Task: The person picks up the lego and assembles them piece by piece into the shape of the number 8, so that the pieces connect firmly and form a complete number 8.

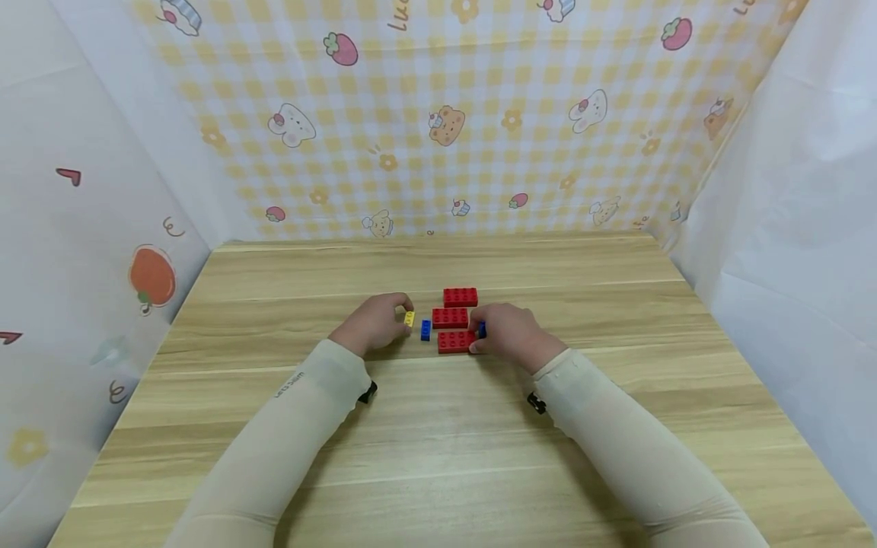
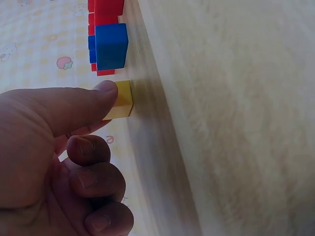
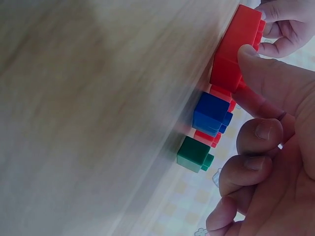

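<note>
Left hand (image 1: 375, 324): is pinching one small yellow plastic brick (image 1: 409, 318), just beside a small blue studded plastic brick (image 1: 426, 329). Right hand (image 1: 510, 332): is pinching the front-most red rectangular plastic brick (image 1: 454, 342), right end, on the wood-grain bench (image 1: 438, 434). Handling: probably light, stiff; opposite sides suiting.
</note>
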A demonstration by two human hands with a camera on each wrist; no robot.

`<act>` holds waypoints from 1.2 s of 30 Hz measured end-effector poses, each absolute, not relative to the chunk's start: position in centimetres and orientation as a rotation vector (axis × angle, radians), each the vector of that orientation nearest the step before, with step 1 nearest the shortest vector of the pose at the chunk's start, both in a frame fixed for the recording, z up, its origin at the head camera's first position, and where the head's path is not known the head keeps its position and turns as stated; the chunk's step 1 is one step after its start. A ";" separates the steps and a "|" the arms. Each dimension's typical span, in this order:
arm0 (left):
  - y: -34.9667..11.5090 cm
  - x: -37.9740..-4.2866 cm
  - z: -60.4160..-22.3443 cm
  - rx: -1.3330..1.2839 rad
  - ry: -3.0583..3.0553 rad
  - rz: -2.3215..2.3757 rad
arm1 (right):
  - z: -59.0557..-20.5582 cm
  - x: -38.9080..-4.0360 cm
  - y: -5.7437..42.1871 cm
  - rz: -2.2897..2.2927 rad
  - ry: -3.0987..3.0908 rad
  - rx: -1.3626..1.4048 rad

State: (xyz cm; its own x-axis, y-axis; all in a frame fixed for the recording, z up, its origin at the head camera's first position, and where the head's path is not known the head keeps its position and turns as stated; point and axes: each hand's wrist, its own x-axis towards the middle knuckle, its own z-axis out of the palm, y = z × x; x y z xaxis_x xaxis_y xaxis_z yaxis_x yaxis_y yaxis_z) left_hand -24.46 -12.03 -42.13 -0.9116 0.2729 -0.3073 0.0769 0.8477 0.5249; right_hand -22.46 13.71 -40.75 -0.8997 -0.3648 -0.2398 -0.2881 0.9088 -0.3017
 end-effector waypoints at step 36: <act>-9.1 -22.0 -40.5 0.376 2.577 0.900 | -40.8 -22.5 13.7 -0.360 2.788 -0.492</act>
